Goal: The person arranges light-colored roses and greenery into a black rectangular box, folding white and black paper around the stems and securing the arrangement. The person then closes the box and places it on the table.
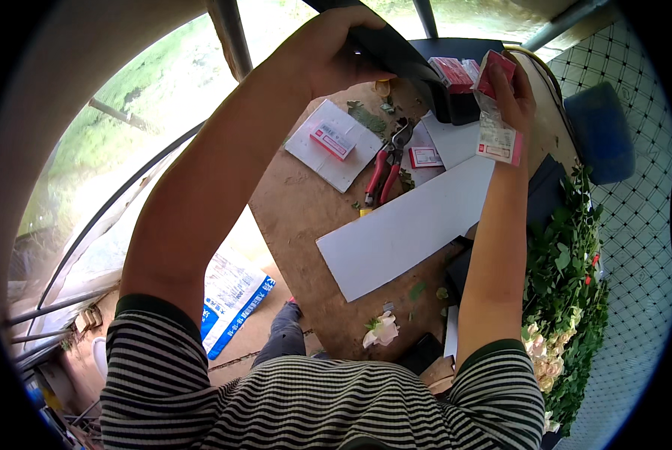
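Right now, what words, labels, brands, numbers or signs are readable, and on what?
Blue-white sack: large print and digits, not copied.
Box on white pad: label too small to read.
Second box beside red pruners: too small.
Pack at right hand: too small.
Boxes in black container: nothing legible.

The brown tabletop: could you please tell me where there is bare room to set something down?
The brown tabletop is bare left of the long white board, below the square white panel, and between that board and the loose pale flower. It's crowded around the red-handled pruning shears.
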Available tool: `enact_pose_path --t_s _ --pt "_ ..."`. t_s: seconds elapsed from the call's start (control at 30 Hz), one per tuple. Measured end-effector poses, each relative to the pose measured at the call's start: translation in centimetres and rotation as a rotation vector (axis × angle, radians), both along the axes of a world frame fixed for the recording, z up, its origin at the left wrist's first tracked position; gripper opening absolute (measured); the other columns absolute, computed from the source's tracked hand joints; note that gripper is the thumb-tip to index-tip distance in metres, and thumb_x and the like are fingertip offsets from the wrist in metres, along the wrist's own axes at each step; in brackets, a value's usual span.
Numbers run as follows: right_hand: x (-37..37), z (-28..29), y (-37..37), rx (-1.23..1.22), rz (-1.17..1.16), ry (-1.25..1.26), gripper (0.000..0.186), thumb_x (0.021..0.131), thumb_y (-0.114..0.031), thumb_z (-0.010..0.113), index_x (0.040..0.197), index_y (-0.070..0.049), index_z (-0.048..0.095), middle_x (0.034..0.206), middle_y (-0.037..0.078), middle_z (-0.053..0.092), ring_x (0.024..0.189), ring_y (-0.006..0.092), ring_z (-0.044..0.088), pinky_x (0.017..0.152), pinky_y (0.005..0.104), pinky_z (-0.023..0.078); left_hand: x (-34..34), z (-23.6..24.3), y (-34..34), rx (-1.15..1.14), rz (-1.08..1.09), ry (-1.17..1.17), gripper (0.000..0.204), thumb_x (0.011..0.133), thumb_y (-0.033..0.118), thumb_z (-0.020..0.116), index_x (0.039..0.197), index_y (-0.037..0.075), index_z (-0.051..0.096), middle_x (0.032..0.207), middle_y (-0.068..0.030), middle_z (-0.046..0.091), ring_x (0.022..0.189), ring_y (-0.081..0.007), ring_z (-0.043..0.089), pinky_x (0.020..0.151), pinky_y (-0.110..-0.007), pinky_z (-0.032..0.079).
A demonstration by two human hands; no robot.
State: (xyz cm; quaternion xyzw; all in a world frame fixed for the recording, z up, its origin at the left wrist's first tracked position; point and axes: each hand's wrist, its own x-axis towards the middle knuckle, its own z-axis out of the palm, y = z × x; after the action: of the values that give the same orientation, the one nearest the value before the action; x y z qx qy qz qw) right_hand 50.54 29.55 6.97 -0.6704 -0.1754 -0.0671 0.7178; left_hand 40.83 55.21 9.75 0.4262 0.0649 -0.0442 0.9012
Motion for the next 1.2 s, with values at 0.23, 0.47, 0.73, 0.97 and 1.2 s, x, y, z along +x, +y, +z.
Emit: enact_pose_path --t_s 0.23,0.47,0.73,0.97,1.2 --pt "4.8 -10.2 0.3 -1.255 -0.165 -0.641 0.053 0.084 -0.049 0.061 0.126 -0.017 0.054 0.127 0.011 0.051 0.118 0.0353 0.046 0.094 0.0461 0.042 -2.4 -4.7 1.5 0.081 0.015 0.195 0.029 0.079 0.014 0.065 0.103 -0.001 0.056 0.097 -0.0112 0.062 0.088 -0.0198 0.064 0.084 -0.036 0.054" --pt "1.6 -4.5 6.2 -0.916 -0.116 -1.122 0.031 0.090 -0.031 0.057 0.115 -0.013 0.060 0.111 0.010 0.061 0.104 0.0294 0.057 0.085 0.0376 0.046 -7.5 -11.5 3.4 0.062 0.151 0.345 0.032 0.084 0.012 0.055 0.113 -0.002 0.051 0.107 -0.0123 0.055 0.099 -0.0198 0.058 0.092 -0.036 0.048" --pt "-5.8 3.8 6.7 -0.153 1.051 0.030 0.025 0.093 -0.021 0.052 0.089 0.002 0.062 0.071 0.012 0.063 0.061 0.0188 0.061 0.056 0.0259 0.048 -2.5 -5.2 2.6 0.147 0.112 -0.031 0.027 0.084 0.015 0.063 0.103 -0.003 0.057 0.095 -0.0085 0.063 0.083 -0.0150 0.065 0.081 -0.028 0.055" --pt "0.0 -12.6 10.7 -1.084 -0.024 -0.759 0.031 0.085 -0.017 0.054 0.111 -0.001 0.057 0.119 0.019 0.055 0.115 0.0382 0.048 0.098 0.0436 0.040 1.4 -1.9 -0.3 -0.003 -0.051 -0.112 0.013 0.083 0.012 0.058 0.090 0.001 0.059 0.084 -0.0078 0.063 0.074 -0.0182 0.064 0.068 -0.030 0.056" --pt "7.0 -14.8 14.7 -1.112 -0.111 -0.599 0.038 0.084 -0.028 0.053 0.119 -0.011 0.057 0.124 0.018 0.055 0.113 0.0375 0.051 0.096 0.0433 0.042 0.1 -2.2 1.7 0.132 0.014 -0.121 0.024 0.084 0.014 0.062 0.101 -0.002 0.056 0.095 -0.0088 0.061 0.083 -0.0160 0.064 0.081 -0.030 0.054"
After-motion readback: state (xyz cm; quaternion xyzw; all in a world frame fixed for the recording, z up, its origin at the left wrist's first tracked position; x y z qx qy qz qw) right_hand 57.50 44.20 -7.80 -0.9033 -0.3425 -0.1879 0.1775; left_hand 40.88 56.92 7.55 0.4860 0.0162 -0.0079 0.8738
